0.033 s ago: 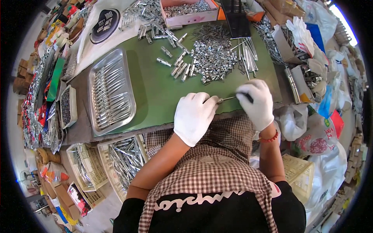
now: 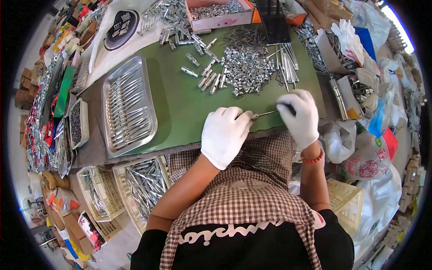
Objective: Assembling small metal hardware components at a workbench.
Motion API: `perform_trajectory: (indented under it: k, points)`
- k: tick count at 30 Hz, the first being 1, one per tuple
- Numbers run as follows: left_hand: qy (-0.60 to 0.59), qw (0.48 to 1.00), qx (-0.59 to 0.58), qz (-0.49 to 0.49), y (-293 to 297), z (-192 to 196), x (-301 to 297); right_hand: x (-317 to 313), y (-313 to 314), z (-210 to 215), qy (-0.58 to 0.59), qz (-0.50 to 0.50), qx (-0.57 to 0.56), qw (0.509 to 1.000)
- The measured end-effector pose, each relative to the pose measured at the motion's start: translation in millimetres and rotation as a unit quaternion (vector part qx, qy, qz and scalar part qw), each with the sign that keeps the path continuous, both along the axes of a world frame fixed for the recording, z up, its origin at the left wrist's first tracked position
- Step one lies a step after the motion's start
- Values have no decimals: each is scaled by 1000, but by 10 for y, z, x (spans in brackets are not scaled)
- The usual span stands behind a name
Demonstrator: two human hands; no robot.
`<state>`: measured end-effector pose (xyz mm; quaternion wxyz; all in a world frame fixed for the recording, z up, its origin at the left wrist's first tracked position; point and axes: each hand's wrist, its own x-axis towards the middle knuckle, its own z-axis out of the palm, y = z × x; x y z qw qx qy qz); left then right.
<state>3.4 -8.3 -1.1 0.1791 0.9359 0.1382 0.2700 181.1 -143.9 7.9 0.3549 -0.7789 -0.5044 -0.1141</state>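
My left hand [image 2: 227,135], in a white knit glove, is closed near the front edge of the green work mat [image 2: 189,121]. It pinches a small metal fitting [image 2: 255,117], mostly hidden by the fingers. A thin metal rod [image 2: 267,113] runs from that fitting toward my right hand [image 2: 299,118], also gloved in white. The right fingers are curled round something dark at the rod's far end, perhaps a handle, which is mostly covered. Beyond the hands lie a heap of small silver collars [image 2: 247,67] and several metal tubes [image 2: 209,81].
A metal tray [image 2: 153,110] of pointed silver rods stands at the left. Long thin rods [image 2: 288,63] and a black case [image 2: 273,22] lie at the back right. Behind is a pink box [image 2: 220,22] of small parts. Baskets [image 2: 118,173] of metal pieces sit below the left edge.
My right hand has shifted slightly right and away from the left hand, showing a little more of the rod. The left hand stays in place.
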Motion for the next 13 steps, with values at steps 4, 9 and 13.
perform_trajectory:
  k: [4, 9, 13]
  points:
    - [3, 1000, -1, -5, -3, 14, 6, 272, 143, -29, -21, -51, -1, 998]
    - [-4, 1000, -8, -6, 1, 0, 5, 353, 279, -27, -113, -86, -116, 983]
    - [-12, 1000, -6, -4, 0, -1, -10, 292, 318, 50, -170, -93, -188, 963]
